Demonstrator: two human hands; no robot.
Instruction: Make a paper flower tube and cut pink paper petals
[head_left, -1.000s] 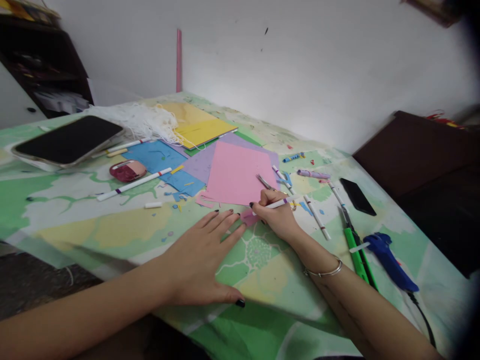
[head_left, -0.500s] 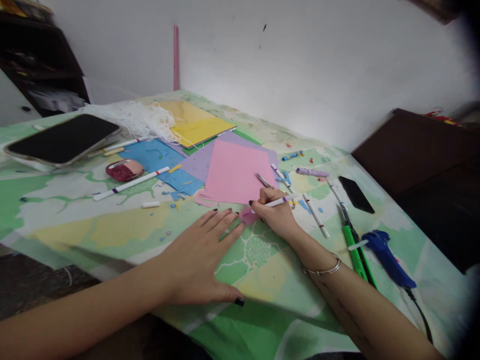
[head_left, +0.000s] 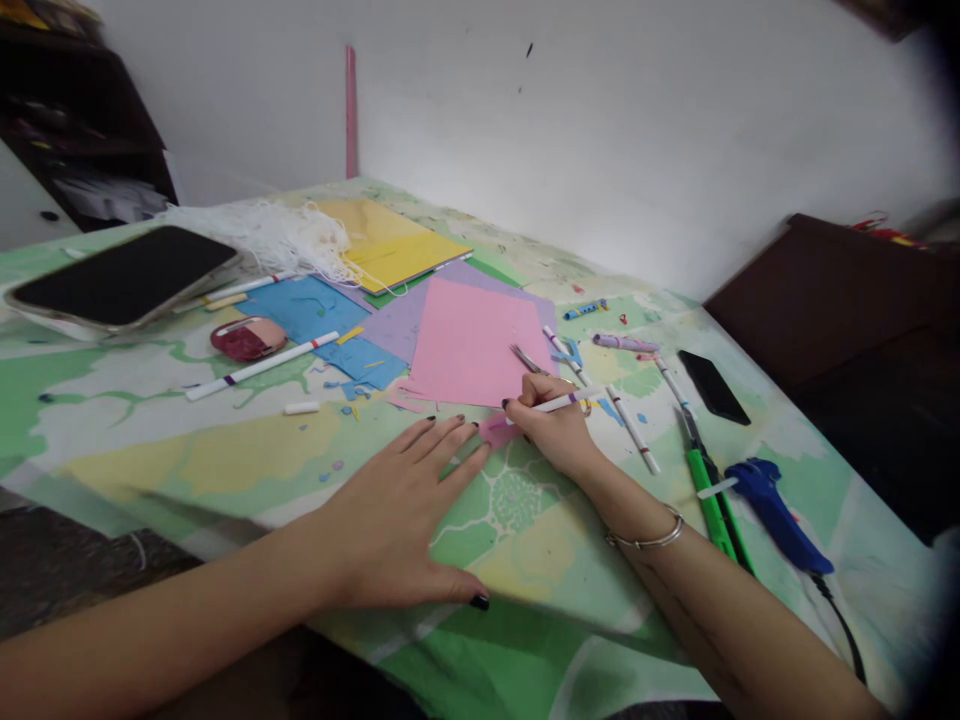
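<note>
In the head view my right hand (head_left: 556,430) grips a white marker (head_left: 559,402) with a purple band. Its tip meets a small pink paper piece (head_left: 495,430) lying on the patterned tablecloth. My left hand (head_left: 409,510) lies flat with fingers spread, its fingertips at the left edge of that piece. Just beyond both hands is a larger pink sheet (head_left: 472,340) on top of a lilac sheet (head_left: 394,320). Scissors (head_left: 529,360) rest with their blades over the pink sheet, their handles partly hidden behind my right hand.
At right lie a green cutter (head_left: 709,500), a blue glue gun (head_left: 780,520) with its cord, and a black phone (head_left: 712,387). Leftward are a large dark-screened device (head_left: 127,280), white yarn (head_left: 262,235), blue paper (head_left: 315,320) and a capped marker (head_left: 262,368). Paper scraps are scattered about.
The marker and right hand have shifted very slightly to the right over the small pink piece. My left hand stays in place.
</note>
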